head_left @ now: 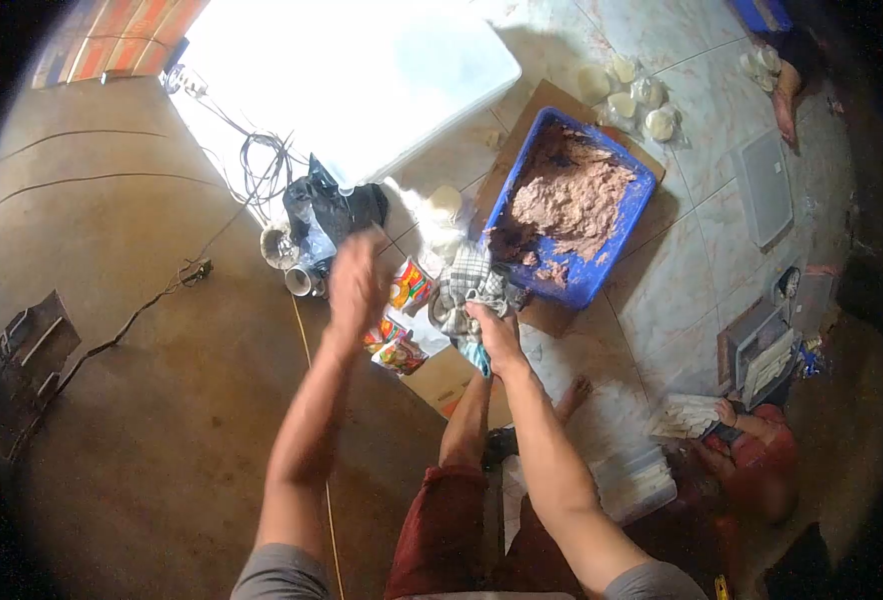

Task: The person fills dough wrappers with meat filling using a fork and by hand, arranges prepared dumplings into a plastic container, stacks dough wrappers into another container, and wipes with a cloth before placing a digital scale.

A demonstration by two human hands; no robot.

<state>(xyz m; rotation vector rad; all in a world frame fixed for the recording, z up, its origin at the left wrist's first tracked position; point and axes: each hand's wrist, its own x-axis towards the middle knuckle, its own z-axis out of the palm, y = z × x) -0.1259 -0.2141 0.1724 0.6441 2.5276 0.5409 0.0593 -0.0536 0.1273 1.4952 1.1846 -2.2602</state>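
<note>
My right hand [499,343] is closed around the lower end of a checked cloth [462,285], which looks bunched up. A light blue corner of fabric hangs under that hand. To the left, my left hand [360,282] is raised in front of a black plastic bag [347,205], apart from the cloth; motion blurs its fingers. Colourful printed packets [399,345] lie between my hands, close to the cloth. Just beyond the cloth, a blue tub [592,285] holds a heap of pinkish paste-like mince [572,200].
A bright white surface [362,70] fills the back, with tangled cables [262,165] beside it. Cups [307,280] stand near the bag. Pale wrapped rounds [652,95] lie behind the tub. At the right, another person [762,445] handles a tray of pale sticks [687,415].
</note>
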